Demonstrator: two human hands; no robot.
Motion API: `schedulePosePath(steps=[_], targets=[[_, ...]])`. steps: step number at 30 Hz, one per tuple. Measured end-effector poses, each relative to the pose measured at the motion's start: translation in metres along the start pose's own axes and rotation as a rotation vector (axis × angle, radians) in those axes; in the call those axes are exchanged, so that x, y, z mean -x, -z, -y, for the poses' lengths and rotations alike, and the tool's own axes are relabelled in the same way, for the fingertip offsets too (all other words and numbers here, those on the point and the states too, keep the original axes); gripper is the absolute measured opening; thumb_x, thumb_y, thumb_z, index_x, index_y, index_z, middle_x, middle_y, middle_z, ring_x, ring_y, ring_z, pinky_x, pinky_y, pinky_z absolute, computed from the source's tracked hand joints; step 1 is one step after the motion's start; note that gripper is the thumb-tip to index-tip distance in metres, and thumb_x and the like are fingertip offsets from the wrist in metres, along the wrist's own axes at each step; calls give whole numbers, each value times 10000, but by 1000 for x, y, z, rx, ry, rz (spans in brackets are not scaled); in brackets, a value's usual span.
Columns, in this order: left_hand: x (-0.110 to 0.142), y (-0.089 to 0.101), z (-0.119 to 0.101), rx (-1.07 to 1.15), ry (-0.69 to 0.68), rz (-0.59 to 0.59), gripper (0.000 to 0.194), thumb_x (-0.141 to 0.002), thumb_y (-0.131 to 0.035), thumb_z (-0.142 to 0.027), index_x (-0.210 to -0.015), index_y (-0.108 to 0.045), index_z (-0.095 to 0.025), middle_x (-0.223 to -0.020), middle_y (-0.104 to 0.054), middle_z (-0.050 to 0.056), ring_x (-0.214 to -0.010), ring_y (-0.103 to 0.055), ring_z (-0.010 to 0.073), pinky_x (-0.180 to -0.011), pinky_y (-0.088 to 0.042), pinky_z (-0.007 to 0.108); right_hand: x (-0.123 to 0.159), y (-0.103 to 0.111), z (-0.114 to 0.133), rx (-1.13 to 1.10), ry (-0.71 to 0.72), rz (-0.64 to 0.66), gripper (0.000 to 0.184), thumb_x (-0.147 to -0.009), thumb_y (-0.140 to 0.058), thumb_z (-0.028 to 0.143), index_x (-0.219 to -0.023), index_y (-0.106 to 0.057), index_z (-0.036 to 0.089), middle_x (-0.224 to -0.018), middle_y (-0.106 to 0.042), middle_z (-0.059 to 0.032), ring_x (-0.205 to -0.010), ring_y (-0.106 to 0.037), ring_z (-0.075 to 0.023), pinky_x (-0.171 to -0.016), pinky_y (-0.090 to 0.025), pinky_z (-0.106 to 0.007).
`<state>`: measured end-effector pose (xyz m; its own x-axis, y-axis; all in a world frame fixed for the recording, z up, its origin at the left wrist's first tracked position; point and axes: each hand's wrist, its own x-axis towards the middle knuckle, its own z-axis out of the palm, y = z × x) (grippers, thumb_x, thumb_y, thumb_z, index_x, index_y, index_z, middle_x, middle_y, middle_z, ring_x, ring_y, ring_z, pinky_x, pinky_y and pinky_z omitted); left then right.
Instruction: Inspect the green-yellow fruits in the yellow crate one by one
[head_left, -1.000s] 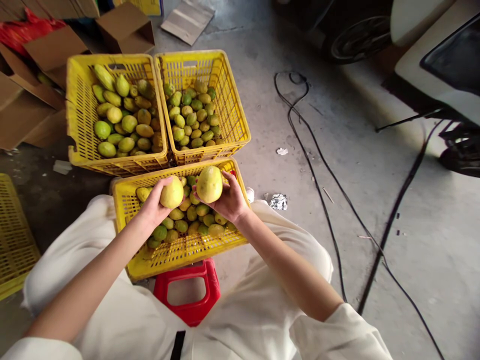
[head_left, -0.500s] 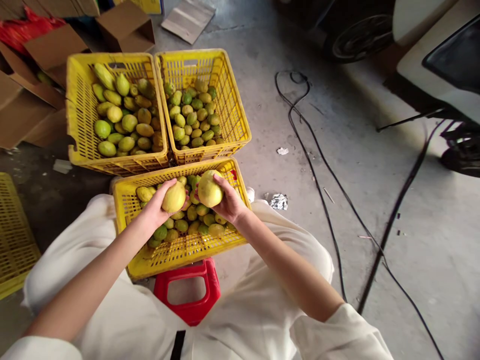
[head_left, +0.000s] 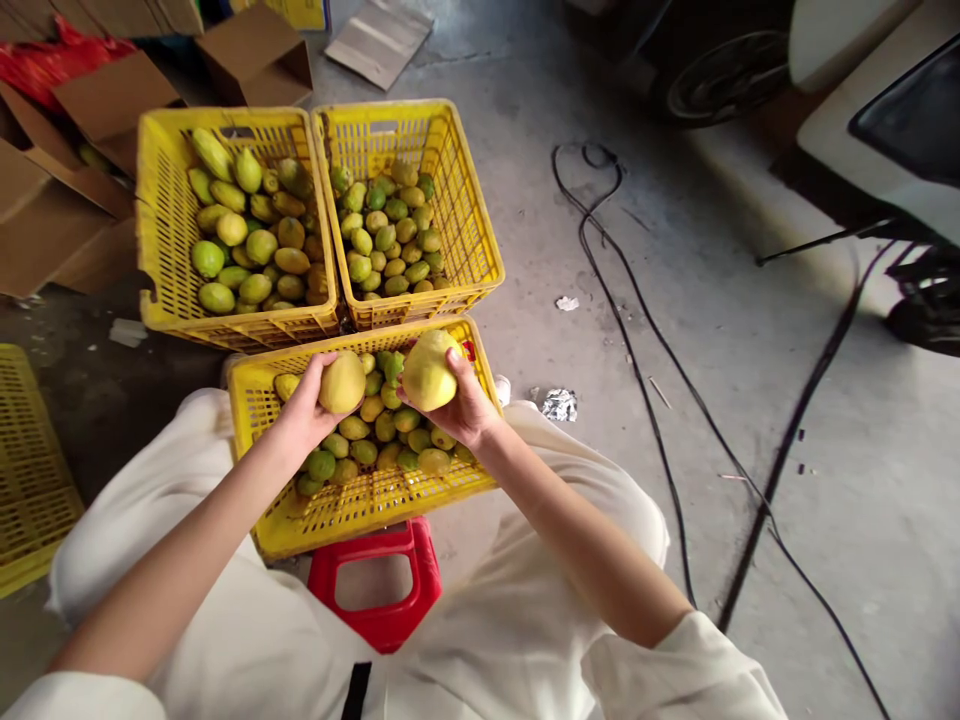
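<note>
My left hand [head_left: 306,410] is closed around a smooth yellow fruit [head_left: 343,382], thumb along its upper left side. In my right hand [head_left: 466,408] sits a larger, paler yellow-green fruit [head_left: 430,371], fingers wrapped under it and the thumb on its right side. The exact kind of fruit cannot be told. Both are held apart from each other, above a yellow plastic crate [head_left: 300,530] between my knees. Smaller green and yellow fruits [head_left: 365,452] lie in that crate, partly hidden by my hands.
Two more yellow crates stand beyond: the left crate [head_left: 161,210] has larger, mixed-shape fruits, the right crate [head_left: 472,215] small ones. A red stool [head_left: 375,630] shows below. Cardboard boxes [head_left: 75,230] lie left; black cables [head_left: 637,330] and a parked vehicle [head_left: 885,120] are right.
The fruit in my right hand has turned and moved slightly right. My left hand has shifted a little up and left with its fruit, which has also turned.
</note>
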<state>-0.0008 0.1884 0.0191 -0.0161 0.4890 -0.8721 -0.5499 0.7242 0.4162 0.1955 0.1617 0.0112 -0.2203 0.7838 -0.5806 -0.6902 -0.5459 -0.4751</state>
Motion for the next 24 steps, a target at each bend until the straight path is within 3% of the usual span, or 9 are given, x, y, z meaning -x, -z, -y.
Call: schedulePosePath(steps=[4,8,16,21,24], targets=[[1,-3,0,-35,81,16,173,-934,-669,-302,-1003,-707,-149,-827,-751,117,-669,-738,220,-581,-641,298,0,0,-2,33,-8,43,411,-741,-840,385,-1072,-645,238,-1100,-789,-58,-1161,-732,-309,-1017,-623,-491],[7,-9,1,-54,117,21,198,-906,-719,-270,-1056,-714,-140,-859,-763,121,-698,-761,232,-578,-647,296,-1,-2,-2,35,-70,16,357,-806,-773,415,-1085,-639,237,-1100,-787,-71,-1170,-732,-310,-988,-636,-484],[12,-9,1,17,19,126,202,-848,-705,-162,-1050,-695,-165,-983,-776,115,-931,-774,275,-737,-692,376,-3,-3,3,-36,-133,41,307,-825,-674,367,-1087,-619,216,-1081,-785,-86,-1235,-694,-297,-1010,-628,-441],[12,-8,-2,30,-69,62,101,-871,-675,-140,-954,-662,-195,-899,-739,41,-809,-729,177,-767,-686,342,-1,-3,-1,-37,-74,-22,306,-833,-745,356,-1089,-624,240,-1041,-784,-35,-1100,-744,-261,-994,-645,-444],[11,-9,-5,8,-38,15,53,-901,-680,-181,-942,-654,-203,-868,-724,35,-739,-706,157,-717,-673,299,-3,0,-4,-48,-66,-21,360,-788,-818,354,-1064,-624,226,-1028,-777,-41,-1010,-763,-256,-957,-665,-441]])
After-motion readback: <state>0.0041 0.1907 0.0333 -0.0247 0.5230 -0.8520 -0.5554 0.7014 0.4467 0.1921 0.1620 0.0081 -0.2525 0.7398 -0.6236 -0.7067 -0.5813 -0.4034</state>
